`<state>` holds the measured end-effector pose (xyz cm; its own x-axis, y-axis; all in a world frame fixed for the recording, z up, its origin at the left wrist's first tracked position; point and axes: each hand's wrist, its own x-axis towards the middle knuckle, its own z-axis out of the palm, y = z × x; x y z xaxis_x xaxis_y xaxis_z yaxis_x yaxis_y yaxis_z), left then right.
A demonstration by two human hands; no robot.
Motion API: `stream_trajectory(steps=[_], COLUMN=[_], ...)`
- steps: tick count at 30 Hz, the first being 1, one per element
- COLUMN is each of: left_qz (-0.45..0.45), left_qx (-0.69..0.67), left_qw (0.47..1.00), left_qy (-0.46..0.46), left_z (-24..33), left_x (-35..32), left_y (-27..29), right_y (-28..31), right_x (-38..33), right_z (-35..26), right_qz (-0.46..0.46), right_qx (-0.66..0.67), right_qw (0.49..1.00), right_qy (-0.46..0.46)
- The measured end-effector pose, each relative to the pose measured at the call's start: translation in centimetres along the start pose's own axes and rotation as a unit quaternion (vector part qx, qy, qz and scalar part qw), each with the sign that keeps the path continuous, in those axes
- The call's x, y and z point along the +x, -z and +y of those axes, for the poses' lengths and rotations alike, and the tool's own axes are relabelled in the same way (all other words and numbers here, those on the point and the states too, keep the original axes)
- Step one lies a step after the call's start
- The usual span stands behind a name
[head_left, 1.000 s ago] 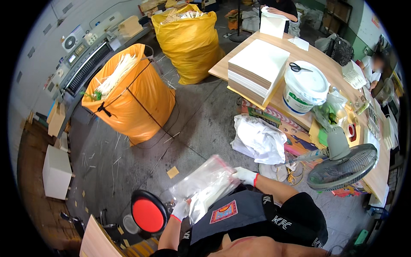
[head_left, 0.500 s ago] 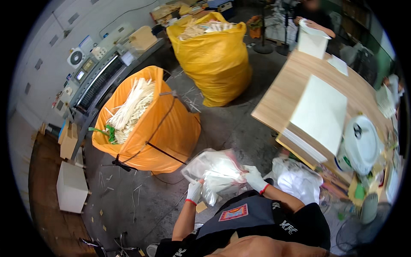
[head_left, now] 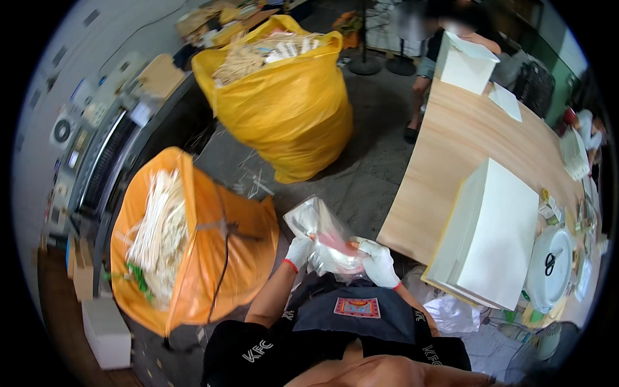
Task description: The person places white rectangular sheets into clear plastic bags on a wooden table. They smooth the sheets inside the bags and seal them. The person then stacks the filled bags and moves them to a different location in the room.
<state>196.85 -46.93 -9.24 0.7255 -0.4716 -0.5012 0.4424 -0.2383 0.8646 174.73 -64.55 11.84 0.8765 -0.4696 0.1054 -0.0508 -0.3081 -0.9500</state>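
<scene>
A clear plastic bag (head_left: 314,220) with a pinkish-red part is bunched up in front of my waist. My left hand (head_left: 299,252), in a white work glove with a red cuff, grips its left side. On the other side my right hand (head_left: 379,263), gloved the same way, has its fingers closed around the bag's right edge. What the bag contains, if anything, I cannot make out. Close to my left arm stands an orange sack (head_left: 225,264) full of pale paper strips (head_left: 157,222).
A yellow sack (head_left: 284,122) of paper scraps stands farther ahead. To the right is a wooden table (head_left: 419,193) with a tall stack of white paper (head_left: 493,238) and a white bucket (head_left: 548,271) with black scissors (head_left: 550,263). Another person handles white sheets (head_left: 465,61) at its far end.
The plastic bag was spread wider; now it is bunched narrower, and my hands are closer together. My view has shifted, with the table's corner and the paper stack now nearer.
</scene>
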Motion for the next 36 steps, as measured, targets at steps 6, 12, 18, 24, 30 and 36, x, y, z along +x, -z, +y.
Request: stream_trajectory(steps=[6,12,18,24,30,36], left_qz=[-0.094,-0.155,-0.196,-0.185,-0.266,-0.075], left_qx=[0.083,0.231,0.447,0.484,0.238,0.110], left_qw=[0.991,0.960,0.864,0.840,0.917,0.982], left_qy=[0.046,0.034,-0.122,-0.162,-0.180,-0.135], left_z=[11.1,27.0,35.8,48.9,62.2,70.2], left_x=[18.3,21.9,26.0,32.1,36.5,44.0], left_y=[-7.1,-12.9,-16.9,-20.2,-21.2,-18.8], right_y=[-0.1,3.5,7.1,16.1,25.7,29.4], right_x=[13.9,22.2,26.8,37.8,57.7,77.3], right_z=[2.7,4.3,12.6,21.6,15.8,12.2], right_qz=[0.148,0.244,0.355,0.366,0.162,-0.061], right_qx=[-0.079,0.124,0.422,0.535,0.526,0.531], right_qw=[0.984,0.955,0.830,0.748,0.823,0.812], right_qy=[-0.054,-0.111,-0.079,-0.140,-0.140,-0.233])
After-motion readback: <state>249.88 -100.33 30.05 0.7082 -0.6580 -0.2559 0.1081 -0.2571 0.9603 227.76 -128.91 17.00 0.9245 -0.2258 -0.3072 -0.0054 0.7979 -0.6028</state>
